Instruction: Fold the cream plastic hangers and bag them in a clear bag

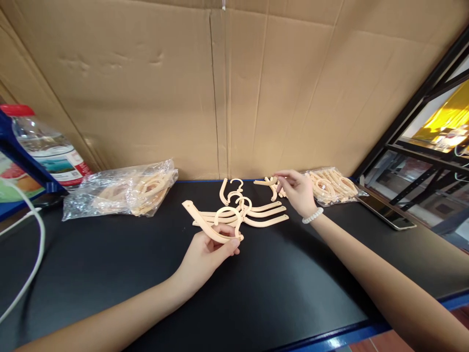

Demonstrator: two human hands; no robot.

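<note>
Left hand (205, 255) pinches half-hanger (200, 218) near joint for control, nearside of hanger pile (267, 223); right hand (298, 193) beyond, by hanger arms (263, 183), we can't tell grip.

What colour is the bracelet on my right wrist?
White, beaded bracelet; the head view shows it best.

**Left hand (210, 249) pinched, right hand (298, 190) reaching farther**

The left forearm (120, 313) slants in over the near edge of the smooth black, blue-edged worktop (293, 288); its hand is at mid-depth, thumb extended against curled fingers. The right forearm (377, 274) stretches diagonally toward the far edge, its wrist bent, palm down, thumb and forefinger close together. Both forearms are bare.
</note>
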